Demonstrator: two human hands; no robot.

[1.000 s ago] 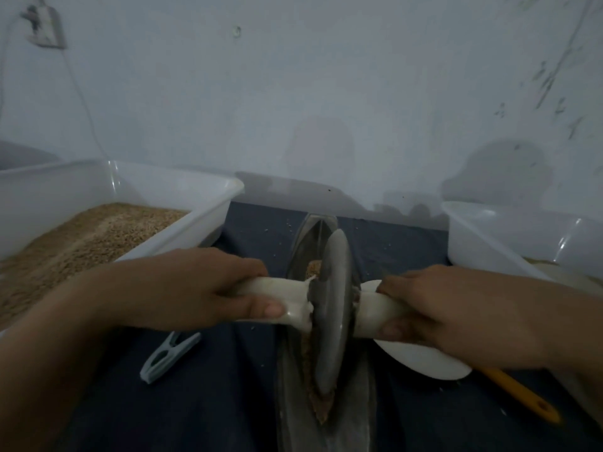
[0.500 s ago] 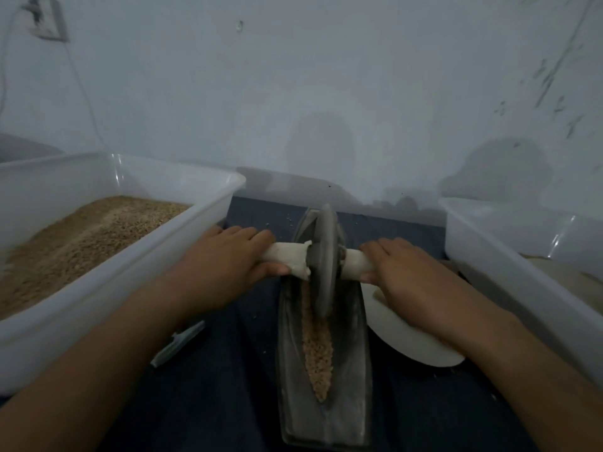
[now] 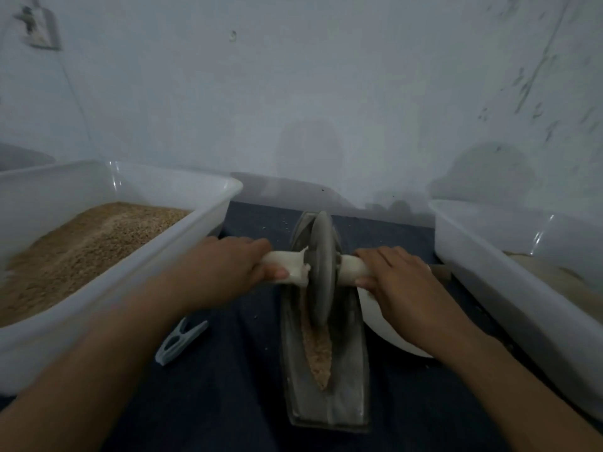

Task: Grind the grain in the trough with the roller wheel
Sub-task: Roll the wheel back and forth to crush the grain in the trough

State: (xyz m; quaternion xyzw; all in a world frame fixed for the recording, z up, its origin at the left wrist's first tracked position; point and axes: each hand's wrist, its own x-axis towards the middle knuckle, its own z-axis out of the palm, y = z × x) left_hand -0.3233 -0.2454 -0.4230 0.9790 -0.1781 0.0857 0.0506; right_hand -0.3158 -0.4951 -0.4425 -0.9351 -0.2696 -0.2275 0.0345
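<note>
A: Where do we find the roller wheel [image 3: 321, 269]?

B: It stands upright on its edge in the metal trough [image 3: 326, 380], toward the far half — the grey disc sits in the groove, its white handle [image 3: 287, 267] sticking out to both sides.

A: And the grain [image 3: 318, 349]?

B: We see a narrow brown strip of it along the groove, from under the wheel toward the near end, tapering to a point.

A: What are our hands doing?

B: Our left hand [image 3: 225, 269] grips the handle's left end, fingers curled over the top and thumb underneath. Our right hand [image 3: 401, 282] grips the right end the same way, fingers wrapped round it.

A: What lies around the trough?

B: It rests on a dark cloth [image 3: 228, 402]. Left of it we see a pale clothes peg [image 3: 181, 341] on the cloth, and beyond that a white tub [image 3: 169, 243] heaped with brown grain. Just right of the trough, partly under our right wrist, lies a white plate [image 3: 391, 334] — and further right stands a second white tub [image 3: 489, 265]. A pale wall [image 3: 310, 93] rises at the far side.
</note>
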